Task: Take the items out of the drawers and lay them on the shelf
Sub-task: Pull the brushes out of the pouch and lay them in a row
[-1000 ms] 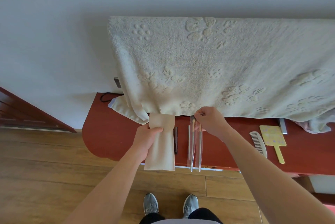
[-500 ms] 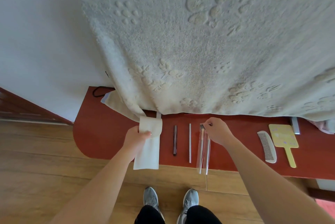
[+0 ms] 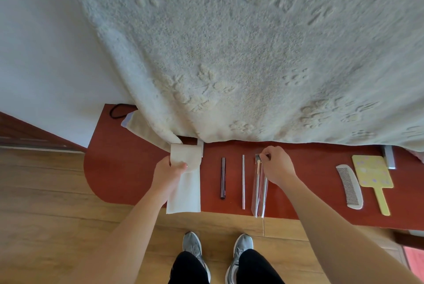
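My left hand grips a folded cream cloth whose lower end hangs past the front edge of the red-brown shelf. My right hand pinches the top of a clear sleeve with thin metal sticks, which lies on the shelf. A dark slim stick and a pale thin stick lie side by side between my hands. Further right rest a white comb and a yellow hand mirror.
A large cream towel with embossed flowers hangs over the back of the shelf and hides what is behind it. A black cord lies at the shelf's back left. Wooden floor and my grey shoes are below.
My right hand has come down and laid two sticks on the shelf; it now holds the clear sleeve flat there. My left hand lowered the cloth. The view tilted closer to the shelf.
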